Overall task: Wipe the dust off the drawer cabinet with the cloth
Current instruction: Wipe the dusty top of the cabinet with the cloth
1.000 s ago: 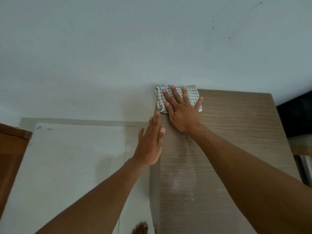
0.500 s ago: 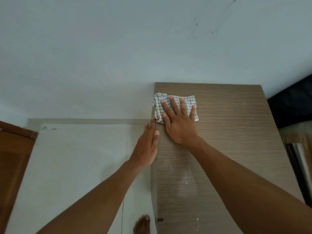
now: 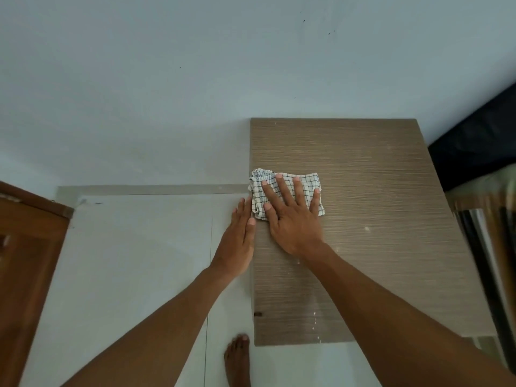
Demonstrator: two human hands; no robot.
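Checked cloth lies folded at the left edge of the drawer cabinet top, pinned flat under the right hand, fingers spread for pressure. Left hand, flat and empty, braces the cabinet's side.

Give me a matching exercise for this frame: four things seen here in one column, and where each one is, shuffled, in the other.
Things:
1. cloth
2. right hand
3. left hand
4. bare foot

Places:
A. on the floor by the cabinet's near left corner
B. flat on the cabinet top, near its left edge
C. against the cabinet's left edge
D. pressed flat on the cloth

Pairs: 1-B, 2-D, 3-C, 4-A
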